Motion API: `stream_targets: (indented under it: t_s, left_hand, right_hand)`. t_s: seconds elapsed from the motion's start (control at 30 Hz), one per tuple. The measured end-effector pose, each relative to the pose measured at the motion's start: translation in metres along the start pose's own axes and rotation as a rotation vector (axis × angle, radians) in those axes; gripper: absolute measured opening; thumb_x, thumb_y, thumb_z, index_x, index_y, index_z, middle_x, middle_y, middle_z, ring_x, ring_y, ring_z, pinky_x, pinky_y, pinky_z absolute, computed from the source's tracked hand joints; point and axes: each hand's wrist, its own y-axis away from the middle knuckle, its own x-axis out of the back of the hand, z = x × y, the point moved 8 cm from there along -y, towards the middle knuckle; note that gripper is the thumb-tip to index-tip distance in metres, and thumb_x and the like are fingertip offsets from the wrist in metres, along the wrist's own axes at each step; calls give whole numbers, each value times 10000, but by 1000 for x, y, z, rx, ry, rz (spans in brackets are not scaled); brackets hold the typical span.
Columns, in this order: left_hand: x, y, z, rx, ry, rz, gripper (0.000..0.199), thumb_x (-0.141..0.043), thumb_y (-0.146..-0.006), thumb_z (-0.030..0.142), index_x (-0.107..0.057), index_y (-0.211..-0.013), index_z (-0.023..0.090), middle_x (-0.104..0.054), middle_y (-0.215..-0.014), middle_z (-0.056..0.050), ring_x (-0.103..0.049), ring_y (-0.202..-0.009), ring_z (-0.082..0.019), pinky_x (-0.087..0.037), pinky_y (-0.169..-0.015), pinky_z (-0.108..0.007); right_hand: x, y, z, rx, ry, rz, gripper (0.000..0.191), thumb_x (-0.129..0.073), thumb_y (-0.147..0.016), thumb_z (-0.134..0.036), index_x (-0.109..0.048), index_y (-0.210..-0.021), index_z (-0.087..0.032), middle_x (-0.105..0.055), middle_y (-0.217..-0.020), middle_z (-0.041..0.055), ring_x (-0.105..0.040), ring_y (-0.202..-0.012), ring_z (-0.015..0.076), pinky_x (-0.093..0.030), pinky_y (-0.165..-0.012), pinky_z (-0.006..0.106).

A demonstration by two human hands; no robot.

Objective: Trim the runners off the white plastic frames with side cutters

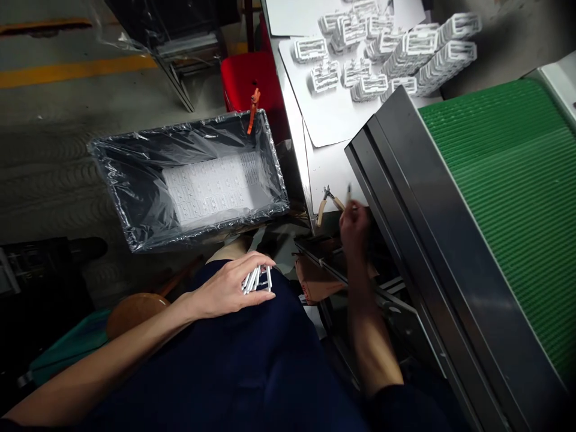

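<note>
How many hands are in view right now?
2: the left hand over the navy clothing, holding white frames; the right hand beside the nippers, holding a thin tool.

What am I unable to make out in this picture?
Head view: white frames, their number partly hidden by the left hand.
Head view: the slim thing at the right hand, blurred and too small to identify.
Head view: the green belt, cut off by the right edge.
</note>
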Motion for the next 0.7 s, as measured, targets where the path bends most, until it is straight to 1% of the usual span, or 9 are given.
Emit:
stream_targets:
  t_s: [0.03,0.07,0.17,0.23,0.33,0.43,0.57,0.7]
  left_hand:
    - [-2,0,0,1,-2,-6,423,-638,-809,333,-458,-1171,209,-548,-1058,-50,-550,-918,-183,-449,-815,-307]
    - [-4,0,1,-12,-7,-7,426,-646,-800,317,-460,-1165,202,-551,-1038,-49,-550,-906,-181,-447,-808,-305]
    - [-10,-5,15,-125,-13,-14,376,-659,-779,267,-495,-1101,162,-554,-1004,-68,-544,-898,-186,-442,-799,-304]
    - [-15,-8,28,-237,8,-45,343,-672,-772,266,-519,-1051,141,-560,-976,-80,-539,-894,-192,-442,-790,-305]
    - [-24,-11,42,-364,45,-121,338,-690,-766,292,-537,-1026,139,-570,-932,-79,-536,-868,-192,-444,-767,-305]
    - [-32,-13,46,-399,51,-184,328,-684,-775,287,-541,-1038,152,-570,-940,-77,-535,-875,-190,-443,-775,-306]
    - [-43,-14,47,-428,44,-241,356,-678,-783,272,-535,-1084,148,-569,-971,-85,-536,-908,-188,-442,-802,-305]
    - [-52,-14,47,-446,47,-289,392,-666,-794,257,-523,-1146,155,-569,-1003,-86,-540,-931,-183,-448,-814,-299]
  right_hand:
    - [-1,20,-5,-9,-22,-39,406,-374,-930,-445,-603,-1037,-127,-585,-685,20,-535,-559,112,-441,-515,239]
    - [-3,42,-10,-16,-51,-99,397,-386,-922,-449,-616,-1026,-142,-572,-652,11,-517,-537,109,-419,-495,231]
    - [-7,108,-33,-18,-211,-353,264,-463,-906,-366,-621,-1028,-192,-604,-763,15,-531,-621,107,-421,-560,221]
    - [-1,141,-45,-33,-298,-456,206,-482,-902,-309,-616,-1011,-196,-607,-802,14,-521,-632,101,-411,-577,218]
    - [14,169,-54,-51,-304,-476,150,-507,-890,-268,-624,-943,-190,-603,-765,6,-496,-599,94,-380,-555,216]
    - [22,187,-59,-45,-284,-465,129,-526,-882,-258,-632,-892,-186,-579,-689,-4,-480,-576,92,-366,-550,219]
    - [22,209,-61,-51,-219,-405,135,-522,-890,-260,-638,-915,-196,-612,-731,7,-528,-628,104,-386,-606,227]
    - [18,221,-60,-70,-166,-375,169,-500,-903,-292,-639,-931,-201,-625,-751,16,-549,-641,111,-391,-617,230]
